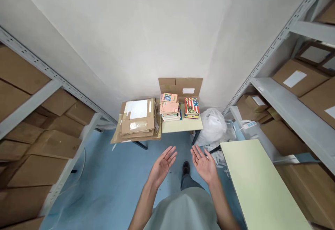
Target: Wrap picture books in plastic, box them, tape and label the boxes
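Note:
My left hand point(161, 165) is raised palm up over the blue floor, fingers apart, holding nothing. To its right my right hand point(204, 163) has its palm turned up too, fingers spread with nothing in them. Beyond both hands, a small table point(174, 127) against the wall bears a stack of pink-covered books point(170, 108) and a shorter stack point(192, 108) topped by a red-and-white striped book. Flattened cardboard point(138, 118) is piled at the table's left end. Neither hand touches any of these.
Shelves with cardboard boxes point(54, 144) line the left side; more boxes point(295, 78) fill shelves on the right. A pale green table point(261, 184) stands at lower right. White plastic bags point(213, 127) lie beside the small table.

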Demonstrator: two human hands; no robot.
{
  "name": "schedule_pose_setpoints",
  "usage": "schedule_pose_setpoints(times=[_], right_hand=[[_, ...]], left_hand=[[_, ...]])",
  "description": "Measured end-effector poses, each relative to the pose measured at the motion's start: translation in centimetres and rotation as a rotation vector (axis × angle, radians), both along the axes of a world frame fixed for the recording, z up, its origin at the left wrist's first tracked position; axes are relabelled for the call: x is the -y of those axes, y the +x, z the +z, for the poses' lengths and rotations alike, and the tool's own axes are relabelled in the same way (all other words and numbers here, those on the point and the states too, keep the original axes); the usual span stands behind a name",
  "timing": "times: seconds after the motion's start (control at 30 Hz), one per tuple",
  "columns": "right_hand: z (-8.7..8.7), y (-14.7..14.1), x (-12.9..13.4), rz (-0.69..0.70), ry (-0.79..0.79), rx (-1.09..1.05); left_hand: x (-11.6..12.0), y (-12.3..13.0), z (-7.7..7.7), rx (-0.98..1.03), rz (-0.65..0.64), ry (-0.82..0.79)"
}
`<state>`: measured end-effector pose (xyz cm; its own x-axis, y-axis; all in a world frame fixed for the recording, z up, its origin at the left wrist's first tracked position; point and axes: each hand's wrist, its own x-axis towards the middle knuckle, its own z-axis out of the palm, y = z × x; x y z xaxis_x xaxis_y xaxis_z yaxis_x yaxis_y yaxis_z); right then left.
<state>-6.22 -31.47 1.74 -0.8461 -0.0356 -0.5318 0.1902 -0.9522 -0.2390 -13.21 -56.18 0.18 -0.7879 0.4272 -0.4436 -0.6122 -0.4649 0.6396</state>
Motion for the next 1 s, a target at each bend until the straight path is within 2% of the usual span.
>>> schedule_pose_setpoints(times=[0.17, 0.33, 0.53, 0.7, 0.83, 1.0], right_hand=[[0.4, -8.1, -3.0, 0.086, -0.071, 0.002], [0.2, -14.5, -5.0, 0.171, -0.110, 0.054], [-0.2, -20.6, -5.4, 0.214, -0.119, 0.088], [0.2, -24.4, -5.0, 0.184, -0.080, 0.080], [0.9, -26.6, -4.7, 0.119, -0.012, 0.080], [1.5, -28.5, -4.4, 0.014, 0.061, 0.095]], left_hand=[[-2.6, -7.8, 1.6, 0.009, 0.105, -0.065], [-4.0, -12.9, 1.8, 0.024, 0.229, -0.130], [-3.7, -17.9, 0.4, 0.074, 0.304, -0.217], [-4.2, -24.3, -1.4, -0.014, 0.329, -0.316], [-5.6, -31.0, -1.7, -0.182, 0.311, -0.525], [-8.6, -39.5, -1.4, -0.654, 0.156, -1.026]])
